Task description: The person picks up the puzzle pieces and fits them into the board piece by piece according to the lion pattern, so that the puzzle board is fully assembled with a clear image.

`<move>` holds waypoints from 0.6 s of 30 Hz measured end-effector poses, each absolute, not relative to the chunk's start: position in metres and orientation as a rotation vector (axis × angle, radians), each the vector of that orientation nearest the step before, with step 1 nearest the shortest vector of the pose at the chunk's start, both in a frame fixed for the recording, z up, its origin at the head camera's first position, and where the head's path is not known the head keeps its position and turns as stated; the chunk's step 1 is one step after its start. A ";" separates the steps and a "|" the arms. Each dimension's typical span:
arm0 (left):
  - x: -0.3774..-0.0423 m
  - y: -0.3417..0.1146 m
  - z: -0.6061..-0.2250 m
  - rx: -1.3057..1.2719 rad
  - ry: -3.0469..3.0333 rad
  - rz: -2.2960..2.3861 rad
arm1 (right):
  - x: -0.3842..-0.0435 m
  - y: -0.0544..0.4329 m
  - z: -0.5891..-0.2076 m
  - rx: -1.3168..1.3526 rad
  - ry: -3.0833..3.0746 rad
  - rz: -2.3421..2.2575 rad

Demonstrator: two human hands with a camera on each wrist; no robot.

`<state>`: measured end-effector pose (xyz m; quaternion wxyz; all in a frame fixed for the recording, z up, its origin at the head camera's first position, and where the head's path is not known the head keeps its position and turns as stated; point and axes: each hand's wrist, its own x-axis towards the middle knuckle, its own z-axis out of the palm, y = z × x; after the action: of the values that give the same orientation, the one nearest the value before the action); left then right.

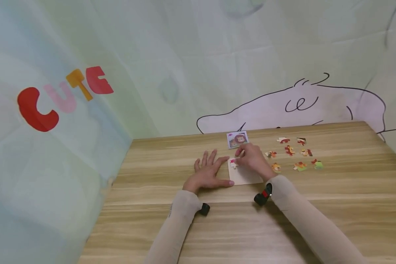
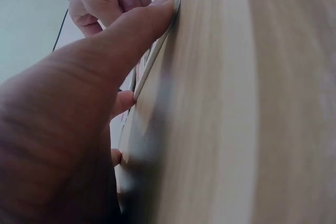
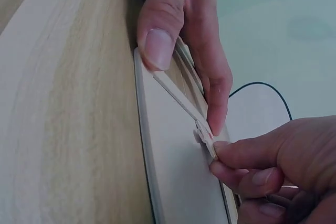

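Puzzle piece in right hand

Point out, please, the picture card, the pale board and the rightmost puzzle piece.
Picture card (image 1: 238,140), head view: middle of its printed face.
Pale board (image 1: 245,178), head view: bare lower part.
Rightmost puzzle piece (image 1: 318,165), head view: green area.

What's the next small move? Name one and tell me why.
Probably, the right hand should settle its pinched piece into the board's upper-left corner: the piece is already there, its pink matches the card's upper-left corner, and the left hand touches the board's left edge.
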<state>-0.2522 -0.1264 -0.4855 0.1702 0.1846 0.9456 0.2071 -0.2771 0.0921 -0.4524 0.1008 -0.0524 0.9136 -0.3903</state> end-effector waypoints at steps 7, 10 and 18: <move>-0.253 -0.129 -0.486 0.521 2.674 0.613 | -0.276 0.087 -0.455 -0.198 2.768 -1.121; -0.252 -0.129 -0.485 0.516 2.683 0.603 | -0.277 0.086 -0.456 -0.203 2.778 -1.133; -0.250 -0.127 -0.484 0.514 2.681 0.597 | -0.279 0.098 -0.461 -0.262 2.769 -1.214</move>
<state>-0.2503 -0.1274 -0.4845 0.1730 0.1811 0.9450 0.2104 -0.2790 0.0980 -0.4612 0.0533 -0.0860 0.9112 -0.3994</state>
